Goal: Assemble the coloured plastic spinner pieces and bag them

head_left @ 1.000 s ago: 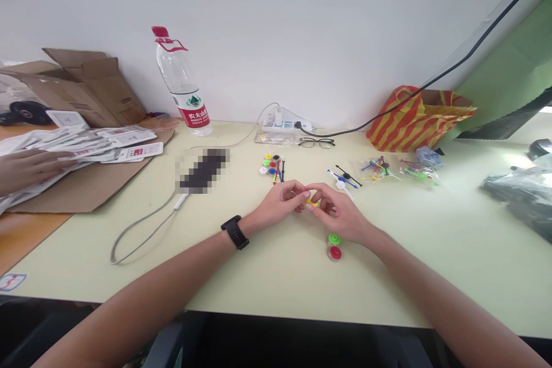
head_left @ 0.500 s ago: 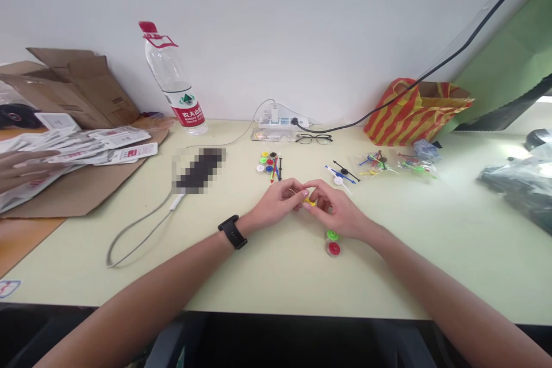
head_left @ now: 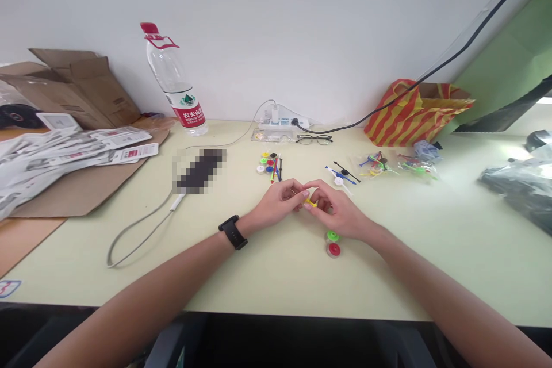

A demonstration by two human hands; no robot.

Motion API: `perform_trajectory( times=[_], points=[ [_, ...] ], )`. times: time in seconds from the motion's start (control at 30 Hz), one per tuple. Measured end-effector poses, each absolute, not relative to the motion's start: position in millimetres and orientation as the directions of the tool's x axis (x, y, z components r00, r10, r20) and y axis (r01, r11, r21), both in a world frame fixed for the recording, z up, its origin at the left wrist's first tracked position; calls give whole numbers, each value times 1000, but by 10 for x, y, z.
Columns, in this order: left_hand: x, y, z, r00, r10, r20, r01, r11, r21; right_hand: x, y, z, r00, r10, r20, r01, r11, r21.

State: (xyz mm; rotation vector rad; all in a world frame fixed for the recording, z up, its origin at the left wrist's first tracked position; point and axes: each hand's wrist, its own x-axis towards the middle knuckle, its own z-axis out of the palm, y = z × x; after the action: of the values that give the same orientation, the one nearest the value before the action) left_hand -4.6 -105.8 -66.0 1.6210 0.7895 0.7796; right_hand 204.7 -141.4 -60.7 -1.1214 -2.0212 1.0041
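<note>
My left hand [head_left: 282, 202], with a black watch on its wrist, and my right hand [head_left: 338, 207] meet above the table. Both are closed, fingertips pinching a small yellow plastic piece [head_left: 310, 203] between them; the fingers hide most of it, so its full shape does not show. Just below my right hand lie a green round spinner base [head_left: 332, 236] and a red round base [head_left: 333, 249], side by side. Beyond the hands sit several coloured round bases [head_left: 265, 161] with loose arrows [head_left: 276, 169], and to their right several spinners with arrows [head_left: 339, 180].
Bagged spinner parts [head_left: 377, 163] lie at the right, before a striped bag [head_left: 401, 115]. Glasses [head_left: 314, 139] and a power strip [head_left: 282, 122] are by the wall. A water bottle [head_left: 187, 109], a blurred-out dark object [head_left: 200, 171] with a cable, and piled white packets [head_left: 86, 149] occupy the left.
The other person's hand over the white packets at the left has gone out of view. My two hands and the yellow piece stay practically where they were.
</note>
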Motion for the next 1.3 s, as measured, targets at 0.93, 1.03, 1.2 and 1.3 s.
perform_trajectory(
  times=[0.93, 1.03, 1.2, 1.3],
  points=[
    [-43, -1088, -673, 606, 791, 81, 106, -182, 978, 2084, -1413, -609, -492, 866, 91, 450, 343, -825],
    [-39, -1091, -668, 608, 790, 74, 104, -172, 980, 2088, -1411, -620, -496, 864, 90, 451, 344, -823],
    [-39, -1082, -664, 598, 798, 76, 94, -165, 982, 2066, -1405, -616, -476, 868, 144, 441, 377, -815],
    [-40, -1076, -654, 589, 805, 75, 92, -158, 983, 2060, -1398, -610, -444, 874, 197, 430, 401, -809]
  ],
)
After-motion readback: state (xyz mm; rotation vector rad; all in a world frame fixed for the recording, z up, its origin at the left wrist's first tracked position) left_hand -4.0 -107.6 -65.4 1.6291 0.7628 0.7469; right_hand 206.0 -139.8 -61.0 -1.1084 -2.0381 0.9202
